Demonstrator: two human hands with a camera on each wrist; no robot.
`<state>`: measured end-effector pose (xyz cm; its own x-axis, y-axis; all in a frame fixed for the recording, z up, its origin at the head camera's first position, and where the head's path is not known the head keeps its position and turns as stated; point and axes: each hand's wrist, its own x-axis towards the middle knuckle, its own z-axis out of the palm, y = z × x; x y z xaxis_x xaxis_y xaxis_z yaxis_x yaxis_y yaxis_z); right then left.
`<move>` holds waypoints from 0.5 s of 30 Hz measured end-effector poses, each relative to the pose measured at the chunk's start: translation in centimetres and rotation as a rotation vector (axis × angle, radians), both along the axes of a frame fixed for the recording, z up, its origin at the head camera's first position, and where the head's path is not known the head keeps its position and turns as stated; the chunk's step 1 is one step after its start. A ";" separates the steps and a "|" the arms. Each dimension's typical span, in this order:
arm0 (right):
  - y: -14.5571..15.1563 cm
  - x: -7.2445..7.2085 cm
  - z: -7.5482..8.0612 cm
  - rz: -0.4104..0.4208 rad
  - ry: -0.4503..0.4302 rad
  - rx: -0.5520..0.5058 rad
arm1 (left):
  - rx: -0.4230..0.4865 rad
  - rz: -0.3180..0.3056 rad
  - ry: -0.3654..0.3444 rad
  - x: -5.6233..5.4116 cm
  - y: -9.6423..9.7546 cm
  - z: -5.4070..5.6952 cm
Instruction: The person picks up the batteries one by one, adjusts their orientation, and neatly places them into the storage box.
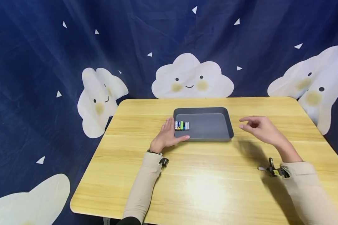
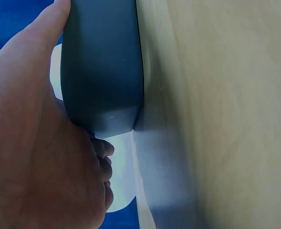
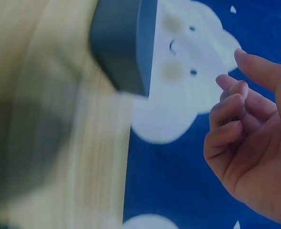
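Note:
A dark grey rectangular tray [image 1: 205,125] lies on the wooden table. Inside it, along the left wall, several batteries [image 1: 181,126] stand side by side in a row, with white, blue, green and silver casings. My left hand [image 1: 169,134] rests against the tray's left front corner, fingers straight along the side and thumb across the front rim. The left wrist view shows that hand [image 2: 40,138] against the tray's outer wall [image 2: 104,62]. To the right of the tray, my right hand [image 1: 260,128] hovers with bent fingers, thumb and index apart, nothing between them.
Small battery-like cylinders [image 1: 262,168] show beside the right wrist strap [image 1: 283,172], partly hidden by it. The wooden table [image 1: 129,175] ends at a dark blue curtain [image 1: 124,40] with white clouds behind the tray.

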<state>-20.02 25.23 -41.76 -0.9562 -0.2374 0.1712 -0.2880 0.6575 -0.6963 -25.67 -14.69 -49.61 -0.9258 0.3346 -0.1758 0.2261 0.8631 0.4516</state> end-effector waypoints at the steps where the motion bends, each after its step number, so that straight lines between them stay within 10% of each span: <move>1: 0.7 0.4 -0.1 -0.010 -0.005 0.011 | 0.000 0.000 -0.001 0.0 0.0 0.0; 15: 7.1 5.2 -3.3 -0.038 0.014 0.061 | 0.022 0.005 -0.009 0.0 0.0 0.2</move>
